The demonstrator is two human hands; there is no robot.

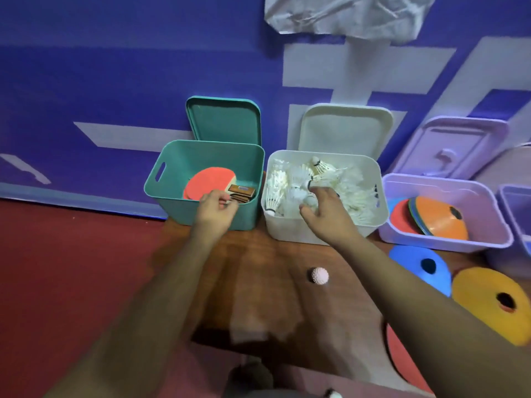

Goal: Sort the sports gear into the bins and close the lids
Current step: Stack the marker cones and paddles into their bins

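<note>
A green bin (163,202) holds a red table-tennis paddle (205,180). My left hand (217,208) hovers over its front rim with loosely curled fingers, and nothing shows in them. The white bin (290,234) beside it is full of white shuttlecocks (359,196). My right hand (323,203) reaches into it, fingers spread down onto the pile. A purple bin (448,244) on the right holds stacked cones (439,219). All three lids lean open against the wall: green (227,122), white (344,130), purple (454,145).
On the wooden floor lie a pink dimpled ball (319,275), a blue cone (416,268), a yellow cone (488,303) and a red cone (399,354). A shuttlecock (333,394) sits at the bottom edge. Another purple bin (517,208) is cut off at the right.
</note>
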